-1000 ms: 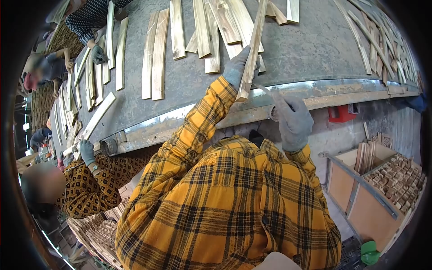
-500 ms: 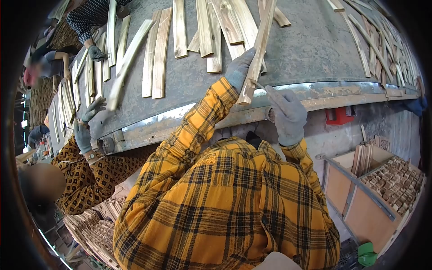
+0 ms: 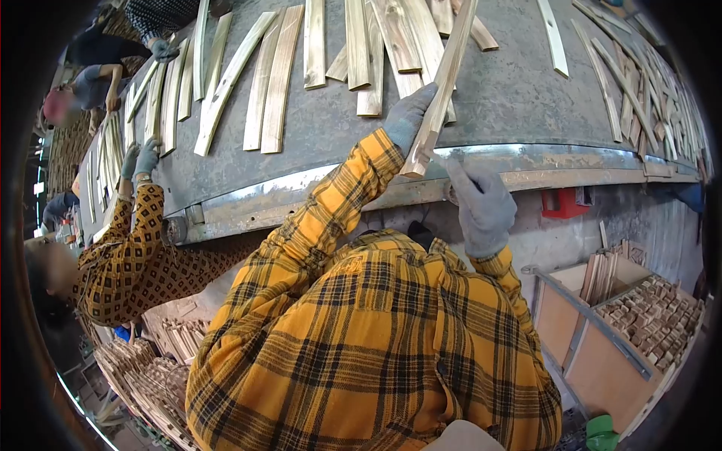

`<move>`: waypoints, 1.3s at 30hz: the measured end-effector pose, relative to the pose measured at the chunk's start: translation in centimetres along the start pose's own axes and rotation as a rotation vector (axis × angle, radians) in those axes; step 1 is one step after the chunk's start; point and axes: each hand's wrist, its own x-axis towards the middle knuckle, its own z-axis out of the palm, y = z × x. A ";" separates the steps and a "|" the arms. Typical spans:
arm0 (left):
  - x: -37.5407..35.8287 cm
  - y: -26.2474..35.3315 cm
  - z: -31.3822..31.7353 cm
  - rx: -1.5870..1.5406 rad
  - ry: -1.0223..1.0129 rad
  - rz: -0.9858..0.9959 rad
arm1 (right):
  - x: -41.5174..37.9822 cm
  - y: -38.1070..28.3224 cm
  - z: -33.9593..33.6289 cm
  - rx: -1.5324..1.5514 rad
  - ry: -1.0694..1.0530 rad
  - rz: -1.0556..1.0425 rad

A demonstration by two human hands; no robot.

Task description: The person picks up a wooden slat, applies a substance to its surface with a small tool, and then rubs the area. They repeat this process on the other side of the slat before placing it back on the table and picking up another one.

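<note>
My left hand, in a grey glove, is closed around a long wooden strip whose near end points down past the edge of the metal table. Close to that end is my right hand, also gloved, its fingers bent and pressed together around something thin and small that is hard to make out. Several loose strips lie on the table beyond my left hand.
A co-worker in a patterned shirt reaches onto the table at left; other people stand farther up. A strip pile lies right. Below are a red crate, a box of wood pieces and stacked wood.
The strip in my left hand has shifted slightly right and tilted. The co-worker's hands have moved away from the nearby strip, which now lies on the table. A pale strip has appeared at upper right.
</note>
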 end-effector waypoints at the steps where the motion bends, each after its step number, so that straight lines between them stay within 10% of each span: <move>1: 0.0 0.0 -0.2 0.013 -0.016 -0.005 | 0.0 -0.1 -0.1 0.057 0.021 0.020; 12: -0.9 -0.5 0.0 0.031 -0.058 0.057 | -1.4 -0.9 -0.1 0.074 0.049 0.051; 18: -1.0 -0.7 -0.2 0.127 -0.120 0.209 | -1.7 -0.9 -0.6 0.749 0.076 0.192; 39: -0.5 0.0 -0.8 0.339 -0.140 0.383 | -1.4 0.8 -1.9 -0.188 -0.108 -0.126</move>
